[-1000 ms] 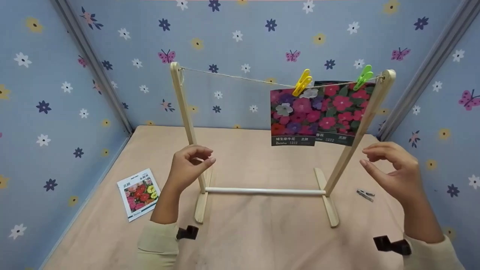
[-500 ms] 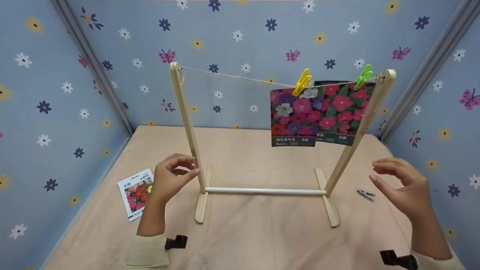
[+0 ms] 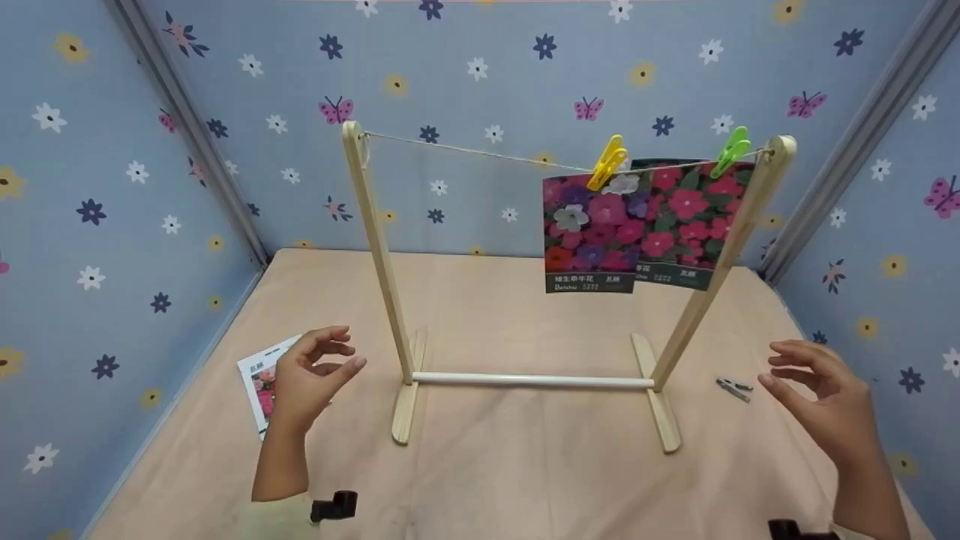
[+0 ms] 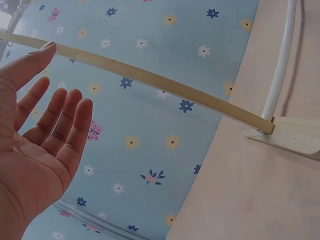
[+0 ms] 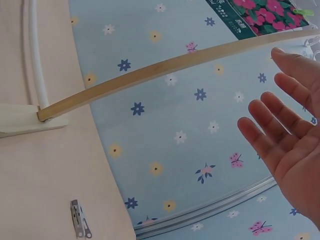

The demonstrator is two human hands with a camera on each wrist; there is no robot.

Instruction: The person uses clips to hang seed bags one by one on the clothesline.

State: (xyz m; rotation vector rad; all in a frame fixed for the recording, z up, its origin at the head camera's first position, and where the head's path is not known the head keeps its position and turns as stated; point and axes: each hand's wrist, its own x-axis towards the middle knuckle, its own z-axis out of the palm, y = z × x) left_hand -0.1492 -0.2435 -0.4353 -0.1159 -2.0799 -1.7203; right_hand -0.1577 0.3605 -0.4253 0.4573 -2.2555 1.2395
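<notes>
Moved outward and lower: left hand (image 3: 306, 381), which partly hid a flower packet (image 3: 260, 375) near the desk (image 3: 517, 457)'s left edge, and right hand (image 3: 829, 397), near a metal clip (image 3: 733, 389) toward the right edge, fingers (image 4: 79, 125) of both loosely curved, empty; a low leftward sweep could have slid the packet off.

The stand (image 3: 381, 259) looks matt wood, its rod (image 3: 532, 380) glossy; yellow peg (image 3: 607, 163) plastic, string (image 3: 472, 152) rough fibre, white packet (image 3: 260, 379) paper, clip (image 5: 76, 215) shiny metal, tablecloth (image 3: 510, 322) matt.

One peg (image 3: 607, 164) is yellow, another peg (image 3: 730, 153) green; wall (image 3: 450, 45) blue, flowered; clip (image 3: 733, 391) seemingly silver.
</notes>
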